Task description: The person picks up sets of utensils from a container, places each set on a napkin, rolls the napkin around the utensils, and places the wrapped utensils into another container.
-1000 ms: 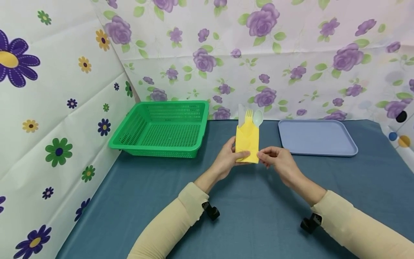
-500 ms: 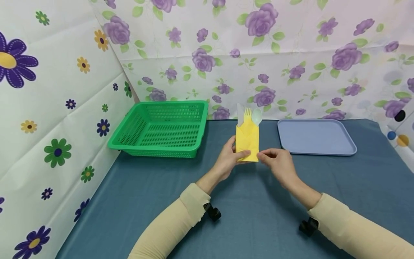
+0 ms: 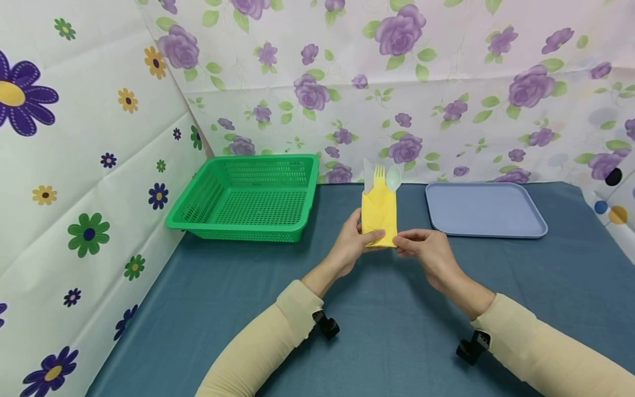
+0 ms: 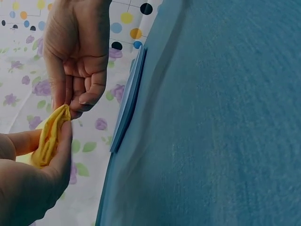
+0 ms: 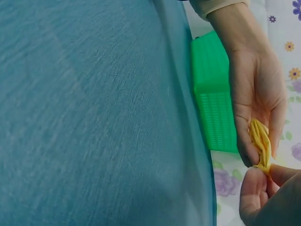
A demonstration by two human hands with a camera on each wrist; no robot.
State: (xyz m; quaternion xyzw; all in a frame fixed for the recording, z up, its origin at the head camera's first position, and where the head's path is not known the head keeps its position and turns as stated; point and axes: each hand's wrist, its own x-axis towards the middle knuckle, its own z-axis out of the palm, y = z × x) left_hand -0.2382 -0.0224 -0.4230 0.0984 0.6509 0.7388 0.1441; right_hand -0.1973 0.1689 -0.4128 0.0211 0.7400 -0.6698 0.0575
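Observation:
A folded yellow napkin pouch is held upright above the table. Out of its top stick a clear or whitish knife, a yellow fork and a pale green spoon. My left hand grips the pouch from the left, thumb across its front and fingers behind. At the lower right corner, my right hand pinches the napkin's edge between thumb and fingertips. Both wrist views show the pouch's folded bottom end, with the left thumb and fingers on either side of it.
A green perforated basket stands at the back left of the blue-covered table. At the back right lies a light blue tray. Flower-patterned sheets hang behind and along the left side.
The pouch has tipped or risen very slightly in both hands. My right hand has shifted a little at the lower right corner; the left keeps its hold.

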